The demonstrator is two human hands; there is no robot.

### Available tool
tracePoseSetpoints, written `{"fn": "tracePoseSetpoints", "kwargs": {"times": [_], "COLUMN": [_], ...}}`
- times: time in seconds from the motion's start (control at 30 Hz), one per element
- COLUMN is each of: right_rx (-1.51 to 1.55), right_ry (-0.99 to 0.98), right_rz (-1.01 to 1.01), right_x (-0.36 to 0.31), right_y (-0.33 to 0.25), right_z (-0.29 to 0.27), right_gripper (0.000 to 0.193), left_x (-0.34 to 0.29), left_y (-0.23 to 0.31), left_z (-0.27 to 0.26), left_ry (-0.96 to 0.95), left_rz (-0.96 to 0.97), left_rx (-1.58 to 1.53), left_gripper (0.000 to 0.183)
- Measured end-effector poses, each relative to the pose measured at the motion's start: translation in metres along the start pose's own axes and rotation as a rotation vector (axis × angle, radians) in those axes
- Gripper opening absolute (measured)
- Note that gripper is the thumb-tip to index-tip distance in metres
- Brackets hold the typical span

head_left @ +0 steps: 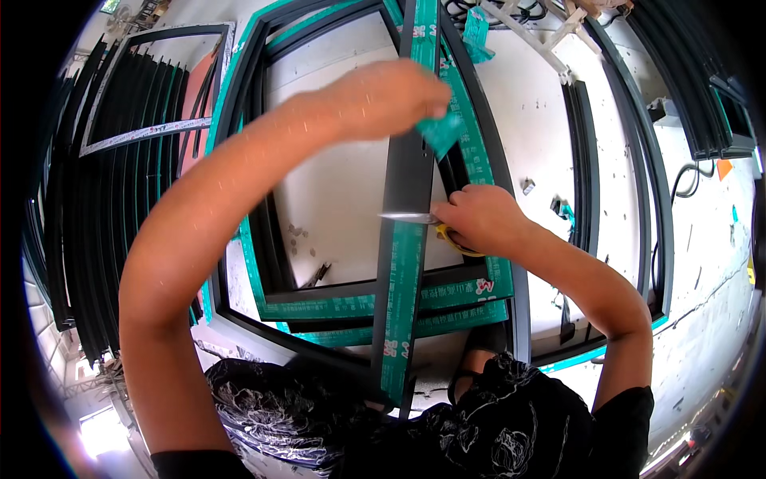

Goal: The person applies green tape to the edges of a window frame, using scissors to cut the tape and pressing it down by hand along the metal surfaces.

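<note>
The bar (408,177) runs lengthwise through the middle of the view, across the lower rails of the green-wrapped frames (319,309), its near end close to the person's knees. The left hand (403,96), blurred, is over the bar's upper part, its fingers closed on a crumpled piece of loose film (441,134) at the bar's right edge. The right hand (481,219) is just right of the bar, nearer the body, closed around the scissors (453,238); the blade points left across the bar, contact undetermined. Between the hands the dark face is exposed; below the blade, bar film (404,275) covers much of it. White surface (331,172) opens left of the bar, inside the frames, and another stretch lies right, up to the upright profiles (586,168). A dark stack (120,199) bounds the far left.
</note>
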State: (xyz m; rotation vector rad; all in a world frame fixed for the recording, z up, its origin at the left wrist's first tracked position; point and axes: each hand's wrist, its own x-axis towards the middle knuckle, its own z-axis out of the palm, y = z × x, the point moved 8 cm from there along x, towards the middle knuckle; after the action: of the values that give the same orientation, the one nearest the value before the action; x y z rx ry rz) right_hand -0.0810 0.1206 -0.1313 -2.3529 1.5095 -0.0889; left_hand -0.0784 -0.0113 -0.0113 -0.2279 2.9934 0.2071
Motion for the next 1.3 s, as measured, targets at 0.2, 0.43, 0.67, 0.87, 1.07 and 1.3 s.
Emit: {"fn": "tracePoseSetpoints", "kwargs": {"times": [0.2,0.43,0.67,0.87,1.07,1.3], "right_rx": [0.035,-0.116,-0.216,-0.206,-0.058,-0.266], "right_ry": [0.52,0.686,0.555,0.386,0.739,0.032], "right_rz": [0.251,0.347,0.241,0.201,0.748,1.06], "right_x": [-0.03,-0.001,0.072,0.1,-0.061,-0.171], "right_y": [0.067,0.149,0.162,0.151,0.248,0.305], "right_z": [-0.063,-0.094,-0.095,-0.09,-0.036,0.077], "right_gripper": [0.034,0.042,0.034,0.021,0.02,0.016], "left_x": [0.021,0.054,0.058,0.037,0.046,0.017], "left_y": [-0.1,-0.142,-0.126,-0.071,0.09,0.096], "left_z": [-0.043,-0.066,-0.065,-0.145,-0.002,0.081], "left_ry": [0.314,0.604,0.541,0.846,0.194,0.336], "left_rz": [-0.359,-0.438,-0.421,-0.194,-0.057,-0.156], "left_rx": [-0.709,-1.078,-0.956,-1.271,-1.014,-0.303], "left_gripper": [0.032,0.03,0.032,0.022,0.034,0.034]}}
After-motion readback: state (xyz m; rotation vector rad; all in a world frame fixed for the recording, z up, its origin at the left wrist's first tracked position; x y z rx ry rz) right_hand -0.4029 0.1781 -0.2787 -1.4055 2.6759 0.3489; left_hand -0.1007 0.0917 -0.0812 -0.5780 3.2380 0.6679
